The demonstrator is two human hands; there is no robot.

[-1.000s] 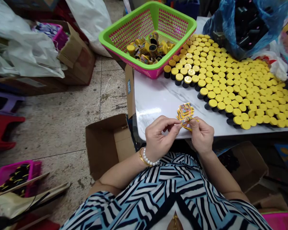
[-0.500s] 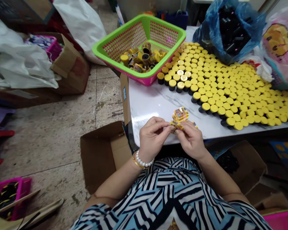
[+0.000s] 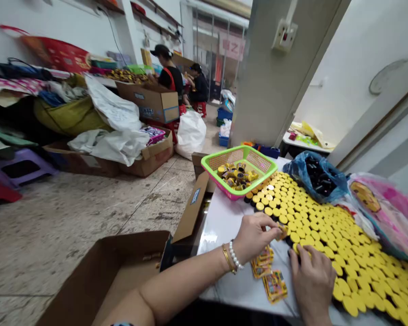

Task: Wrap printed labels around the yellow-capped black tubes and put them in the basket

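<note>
My left hand [image 3: 258, 236], wearing a pearl bracelet and a gold bangle, pinches a small yellow printed label sleeve [image 3: 283, 231] between thumb and fingers. My right hand [image 3: 312, 278] reaches over the near edge of the rows of small black jars with yellow caps [image 3: 321, 224]. Its thumb and fingers are around one jar [image 3: 296, 247] at that edge, partly hidden by them. On the white table below my left hand lie two small stacks of yellow printed label sleeves [image 3: 274, 286].
A green and pink basket [image 3: 206, 168] with labelled jars stands at the table's far corner. Behind the jars are a blue bag [image 3: 294, 168] of black pieces and a pink bag [image 3: 396, 210]. An open carton [image 3: 85, 267] sits by the table. Two people [image 3: 172, 74] sit farther off.
The view has tilted up, showing more of the room. My hands have parted: the left lifts a sleeve away from the stacks, while the right has gone to the yellow-capped jars.
</note>
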